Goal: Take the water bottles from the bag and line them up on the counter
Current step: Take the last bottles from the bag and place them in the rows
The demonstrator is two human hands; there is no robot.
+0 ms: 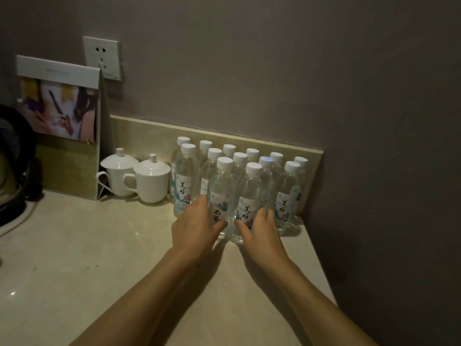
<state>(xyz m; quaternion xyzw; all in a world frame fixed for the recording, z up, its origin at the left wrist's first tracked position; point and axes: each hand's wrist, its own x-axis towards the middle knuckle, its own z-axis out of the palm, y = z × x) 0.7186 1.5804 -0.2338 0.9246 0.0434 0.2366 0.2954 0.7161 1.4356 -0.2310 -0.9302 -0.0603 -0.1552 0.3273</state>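
Several clear water bottles with white caps and printed labels stand in rows [239,168] on the beige counter [99,258], against the low backsplash at the right end. Two bottles stand in front of the rows. My left hand [194,228] grips the front left bottle [220,193] low on its label, thumb across the front. My right hand [262,233] grips the front right bottle [249,196] near its base. Both bottles are upright and stand close together. No bag is in view.
Two white lidded cups [149,178] stand left of the bottles. A folded display card [62,126] leans by the wall under a socket [102,57]. A dark kettle [12,158] sits at the far left. The counter ends at the right wall [386,171].
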